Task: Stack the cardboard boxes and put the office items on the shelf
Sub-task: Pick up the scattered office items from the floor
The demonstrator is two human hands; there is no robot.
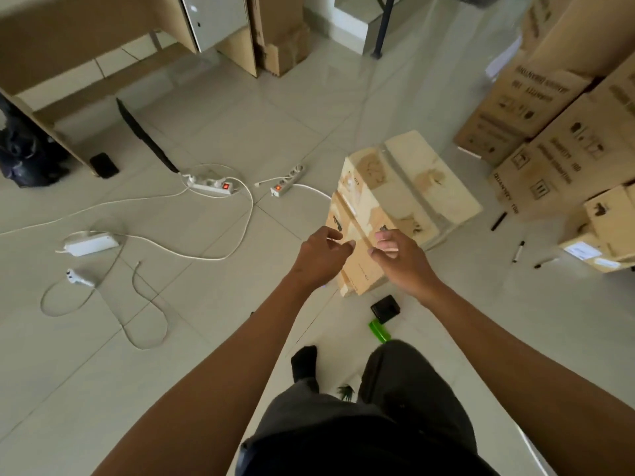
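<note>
Hands over the taped cardboard box (pixel 395 207): your left hand (pixel 321 254) and right hand (pixel 398 255) hover loosely curled, holding nothing. Next, grip its sides.

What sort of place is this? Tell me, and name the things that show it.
Probably an office storeroom: printed brown cardboard boxes stacked at the right, white power strips with trailing cords on the pale tiled floor, and a light wooden desk.

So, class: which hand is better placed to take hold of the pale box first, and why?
Right. The right hand hovers over the box's near top edge; the left hand is beside its corner.
</note>
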